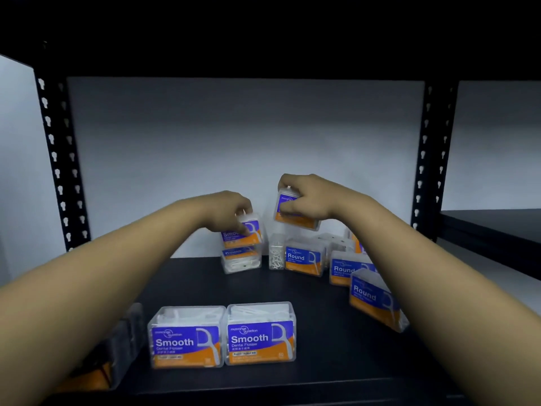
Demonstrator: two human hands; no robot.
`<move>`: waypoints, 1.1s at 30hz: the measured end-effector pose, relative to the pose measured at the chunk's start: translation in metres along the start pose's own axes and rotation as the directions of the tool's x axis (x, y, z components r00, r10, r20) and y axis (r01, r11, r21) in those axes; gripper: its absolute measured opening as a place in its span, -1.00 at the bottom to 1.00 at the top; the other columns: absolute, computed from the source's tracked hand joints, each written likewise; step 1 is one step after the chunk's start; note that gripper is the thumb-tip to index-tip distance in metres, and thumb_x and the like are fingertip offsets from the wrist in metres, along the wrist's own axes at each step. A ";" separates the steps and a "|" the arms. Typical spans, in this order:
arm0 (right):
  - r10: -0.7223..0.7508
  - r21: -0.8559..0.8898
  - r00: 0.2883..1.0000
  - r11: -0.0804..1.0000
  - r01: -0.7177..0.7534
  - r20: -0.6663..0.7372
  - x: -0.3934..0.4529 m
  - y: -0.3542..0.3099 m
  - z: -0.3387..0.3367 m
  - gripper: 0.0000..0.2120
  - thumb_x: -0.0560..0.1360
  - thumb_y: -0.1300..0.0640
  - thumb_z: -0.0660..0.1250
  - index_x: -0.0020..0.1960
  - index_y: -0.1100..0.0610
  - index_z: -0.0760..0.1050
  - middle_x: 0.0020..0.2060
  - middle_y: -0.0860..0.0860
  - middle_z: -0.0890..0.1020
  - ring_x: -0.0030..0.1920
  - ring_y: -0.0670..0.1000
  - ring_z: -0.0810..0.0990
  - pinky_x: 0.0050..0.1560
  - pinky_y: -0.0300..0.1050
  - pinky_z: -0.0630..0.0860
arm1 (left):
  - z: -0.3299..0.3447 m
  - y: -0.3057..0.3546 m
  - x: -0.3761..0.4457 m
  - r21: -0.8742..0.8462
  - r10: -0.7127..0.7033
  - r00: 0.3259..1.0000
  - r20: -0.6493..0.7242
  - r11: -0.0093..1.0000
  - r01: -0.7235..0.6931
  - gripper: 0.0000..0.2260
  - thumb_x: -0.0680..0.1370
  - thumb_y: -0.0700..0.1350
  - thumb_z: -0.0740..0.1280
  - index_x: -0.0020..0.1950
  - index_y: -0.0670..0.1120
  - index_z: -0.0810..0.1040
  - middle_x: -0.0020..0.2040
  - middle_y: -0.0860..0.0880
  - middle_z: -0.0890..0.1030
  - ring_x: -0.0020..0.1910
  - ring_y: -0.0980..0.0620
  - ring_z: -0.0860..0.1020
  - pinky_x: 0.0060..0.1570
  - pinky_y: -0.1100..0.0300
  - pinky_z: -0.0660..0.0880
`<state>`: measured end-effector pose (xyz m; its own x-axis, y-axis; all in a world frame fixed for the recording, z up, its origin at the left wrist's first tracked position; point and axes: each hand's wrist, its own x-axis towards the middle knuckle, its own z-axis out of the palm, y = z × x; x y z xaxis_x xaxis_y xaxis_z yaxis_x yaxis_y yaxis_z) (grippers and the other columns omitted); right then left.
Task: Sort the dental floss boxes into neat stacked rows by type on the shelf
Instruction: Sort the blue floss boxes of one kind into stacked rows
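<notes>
Grabbing two at once mid-sort: left hand [231,212] fingers grasp a clear plastic purple-and-orange Smooth box [244,233] sitting atop a Round box [240,259], right hand [307,200] grips a lifted box [294,213] far-centre; next, probably pulling Smooth off that mismatched stack.

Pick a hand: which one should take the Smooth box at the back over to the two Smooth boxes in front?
Left. The left hand already grips that Smooth box, sitting on a Round box, and the front Smooth pair lies on its side. The right hand is occupied holding another box aloft.
</notes>
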<state>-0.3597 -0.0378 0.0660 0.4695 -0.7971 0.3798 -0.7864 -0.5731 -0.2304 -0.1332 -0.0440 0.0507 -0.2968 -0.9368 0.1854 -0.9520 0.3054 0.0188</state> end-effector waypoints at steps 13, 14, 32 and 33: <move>-0.076 0.167 0.997 0.983 0.070 0.029 -0.091 -0.027 0.020 -0.70 0.32 -0.07 0.47 0.05 -0.11 0.63 -0.15 -0.10 0.72 -0.19 -0.11 0.67 -0.18 -0.18 0.62 | -0.012 0.022 -0.115 -0.180 0.032 0.999 -0.042 0.983 -0.039 -0.64 0.52 0.08 0.45 0.32 0.16 0.58 0.12 0.15 0.65 0.01 0.07 0.63 0.09 0.01 0.58; -0.080 0.175 0.996 0.982 0.071 0.044 -0.096 -0.027 0.024 -0.71 0.36 -0.05 0.50 0.08 -0.13 0.63 -0.11 -0.12 0.72 -0.16 -0.13 0.67 -0.18 -0.24 0.62 | -0.007 0.023 -0.117 -0.189 0.030 0.998 -0.047 0.981 -0.039 -0.63 0.52 0.08 0.46 0.33 0.15 0.58 0.12 0.15 0.65 0.01 0.08 0.64 0.08 0.00 0.59; -0.097 0.257 0.963 0.966 0.031 0.251 -0.144 -0.007 0.054 -0.64 0.25 0.00 0.49 0.05 -0.10 0.65 -0.05 -0.15 0.73 -0.05 -0.13 0.70 0.03 -0.02 0.66 | 0.026 0.028 -0.109 0.014 -0.118 0.952 0.282 0.993 0.119 -0.62 0.51 0.06 0.48 0.32 0.09 0.57 0.18 0.09 0.66 0.00 0.06 0.66 -0.08 0.17 0.60; -0.096 0.249 0.960 0.968 0.029 0.263 -0.145 -0.007 0.054 -0.63 0.23 -0.03 0.49 0.05 -0.11 0.64 -0.06 -0.16 0.73 -0.06 -0.13 0.70 0.02 -0.01 0.66 | 0.025 0.029 -0.109 0.020 -0.117 0.951 0.286 0.993 0.116 -0.61 0.51 0.06 0.48 0.32 0.09 0.56 0.18 0.09 0.66 0.01 0.06 0.65 -0.05 0.16 0.60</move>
<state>-0.4001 0.0713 -0.0357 0.6318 -0.7602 0.1513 -0.6481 -0.6252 -0.4348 -0.1306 0.0625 0.0061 -0.1925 -0.9755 -0.1064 -0.9813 0.1914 0.0209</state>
